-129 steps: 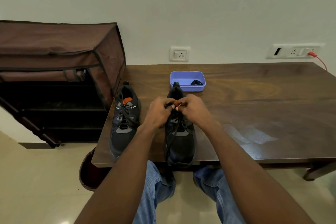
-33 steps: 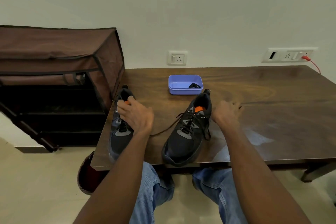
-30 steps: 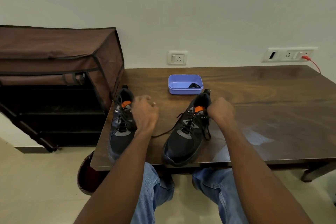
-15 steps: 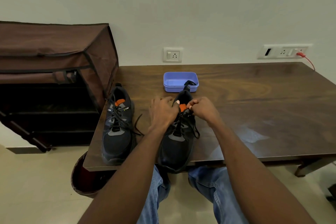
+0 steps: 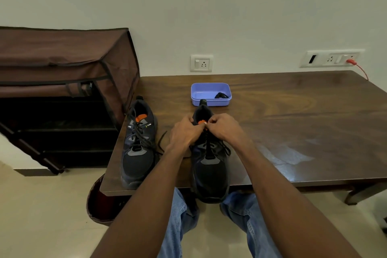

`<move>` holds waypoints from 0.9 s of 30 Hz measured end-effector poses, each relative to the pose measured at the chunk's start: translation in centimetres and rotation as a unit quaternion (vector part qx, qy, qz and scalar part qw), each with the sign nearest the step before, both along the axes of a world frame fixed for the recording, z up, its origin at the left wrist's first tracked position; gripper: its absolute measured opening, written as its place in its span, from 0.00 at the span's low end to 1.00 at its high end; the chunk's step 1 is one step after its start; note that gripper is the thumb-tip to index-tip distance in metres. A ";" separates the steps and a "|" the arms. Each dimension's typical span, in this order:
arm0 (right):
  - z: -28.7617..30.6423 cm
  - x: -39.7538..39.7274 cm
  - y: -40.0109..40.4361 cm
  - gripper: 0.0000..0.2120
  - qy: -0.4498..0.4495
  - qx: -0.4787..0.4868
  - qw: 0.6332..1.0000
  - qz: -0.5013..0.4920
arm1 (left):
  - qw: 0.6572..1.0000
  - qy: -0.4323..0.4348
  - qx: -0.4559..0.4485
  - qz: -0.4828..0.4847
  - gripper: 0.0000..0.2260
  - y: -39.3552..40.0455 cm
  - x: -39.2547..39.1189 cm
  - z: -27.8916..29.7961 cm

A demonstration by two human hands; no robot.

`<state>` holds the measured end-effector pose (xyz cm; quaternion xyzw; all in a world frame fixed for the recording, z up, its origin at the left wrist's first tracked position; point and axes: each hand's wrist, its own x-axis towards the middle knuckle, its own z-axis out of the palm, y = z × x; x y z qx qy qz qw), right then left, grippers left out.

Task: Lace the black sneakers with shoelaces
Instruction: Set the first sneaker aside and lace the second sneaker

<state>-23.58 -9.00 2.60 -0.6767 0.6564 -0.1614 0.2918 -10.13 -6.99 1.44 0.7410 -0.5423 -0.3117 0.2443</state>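
Both hands — left hand point(image 5: 184, 132), right hand point(image 5: 225, 126) — pinch the shoelace point(image 5: 209, 142) atop the near sneaker point(image 5: 210, 167) on the surface point(image 5: 293, 121).

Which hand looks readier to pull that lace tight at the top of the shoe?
Right, I would guess: the right hand pinches at the lace by the orange tongue tab, while the left hand seems to steady the sneaker.

A dark brown wooden table point(image 5: 293, 123) stands against a pale wall. A brown fabric-covered shoe rack point(image 5: 62, 65) sits to its left. A white wall socket point(image 5: 201, 63) and a white switch panel point(image 5: 332, 58) with a red plug point(image 5: 350, 61) are beyond the far edge.
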 end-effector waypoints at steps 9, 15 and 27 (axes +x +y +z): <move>0.0 -1.5 -0.4 0.08 -0.081 0.001 0.996 -0.030 | 0.992 0.120 -0.007 -0.032 0.07 -0.3 1.1 0.1; 0.0 -1.3 -0.1 0.12 -0.120 0.003 0.993 -0.003 | 0.989 0.134 -0.001 -0.061 0.11 0.1 1.5 -0.1; -0.7 -0.4 -0.3 0.09 -0.052 -0.007 0.988 0.144 | 0.988 0.139 0.029 -0.063 0.08 0.4 1.6 0.5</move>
